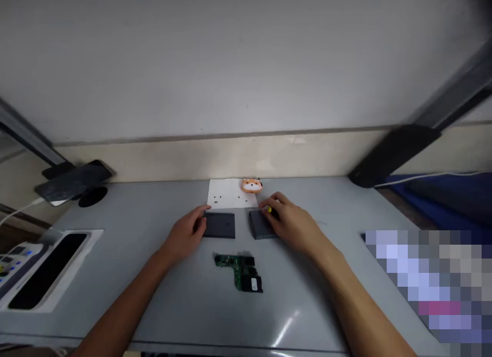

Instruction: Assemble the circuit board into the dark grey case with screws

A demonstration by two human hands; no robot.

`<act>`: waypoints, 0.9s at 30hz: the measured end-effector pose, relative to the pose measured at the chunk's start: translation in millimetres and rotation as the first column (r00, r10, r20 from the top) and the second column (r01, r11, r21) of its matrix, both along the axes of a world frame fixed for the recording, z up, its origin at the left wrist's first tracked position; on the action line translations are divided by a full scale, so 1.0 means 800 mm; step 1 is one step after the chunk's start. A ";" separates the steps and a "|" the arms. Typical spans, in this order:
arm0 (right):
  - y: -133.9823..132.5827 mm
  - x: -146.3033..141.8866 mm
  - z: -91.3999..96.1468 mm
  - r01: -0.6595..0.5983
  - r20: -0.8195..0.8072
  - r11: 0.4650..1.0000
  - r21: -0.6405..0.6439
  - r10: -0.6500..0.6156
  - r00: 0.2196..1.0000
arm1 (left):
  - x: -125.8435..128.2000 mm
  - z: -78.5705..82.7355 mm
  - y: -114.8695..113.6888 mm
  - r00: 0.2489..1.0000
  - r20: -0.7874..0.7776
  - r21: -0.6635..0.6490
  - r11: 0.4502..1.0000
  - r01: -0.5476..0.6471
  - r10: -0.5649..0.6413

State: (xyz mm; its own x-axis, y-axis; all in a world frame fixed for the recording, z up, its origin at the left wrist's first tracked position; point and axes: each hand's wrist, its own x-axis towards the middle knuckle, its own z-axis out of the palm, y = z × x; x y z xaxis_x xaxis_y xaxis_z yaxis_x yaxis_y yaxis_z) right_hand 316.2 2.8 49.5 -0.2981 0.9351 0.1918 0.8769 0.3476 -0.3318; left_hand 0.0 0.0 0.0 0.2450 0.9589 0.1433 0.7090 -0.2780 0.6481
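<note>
1. Head view, hands. The left hand point(188, 233) lies on the tabletop point(154, 295) with its fingertips against the left edge of a dark flat panel point(220, 225). The grip looks released, with no closed hold on it. The right hand point(292, 221) is laid over the right part of a dark housing shell point(260, 226), and a small yellow piece point(269, 210) shows at its fingertips. Whether that grip is clenched I cannot tell.
2. Position. Panel and shell lie side by side at the middle of the tabletop, apart from each other and just near of a white paper sheet point(230, 192).
3. Handling (judgement). Both parts are probably light, stiff moulded plastic, smooth and apt to slide on the tabletop. Hold them by opposite long edges. The thin panel may flex.
4. Fragile item. A bare green circuit board point(240, 271) lies near of both parts. It is best held by its rim only, off the components.
5. Loose items. Tiny screws point(217, 198) sit on the sheet and would scatter easily. An orange figure point(251, 185) sits at its far right corner.
6. Edges and room.
   - Far: the wall ends the tabletop right behind the sheet.
   - Left: a white device point(38, 270) near, a phone point(73, 181) far.
   - Right: a black arm base point(392, 154) far.
   - Near: open surface around the board.
</note>
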 end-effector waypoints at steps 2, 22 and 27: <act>-0.014 -0.006 0.009 -0.028 -0.038 0.999 0.031 0.029 0.999 | -0.001 -0.004 0.001 1.000 0.015 0.016 1.000 -0.017 0.017; -0.097 -0.035 0.004 -0.334 -0.125 0.919 -0.207 0.314 0.941 | -0.007 -0.012 0.008 0.991 0.114 0.097 0.993 0.060 -0.071; -0.038 -0.046 0.037 -0.341 -0.026 0.932 -0.121 0.340 0.940 | -0.006 -0.015 0.011 0.995 0.102 0.106 0.994 0.010 -0.021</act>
State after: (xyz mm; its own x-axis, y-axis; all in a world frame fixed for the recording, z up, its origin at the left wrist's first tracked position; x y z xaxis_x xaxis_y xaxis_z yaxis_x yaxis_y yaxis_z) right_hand 279.1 -27.7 79.4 -0.6021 0.7939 0.0849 0.7115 0.5818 -0.3941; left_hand -4.8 8.9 -11.7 0.2383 0.9334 0.2684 0.6353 -0.3588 0.6838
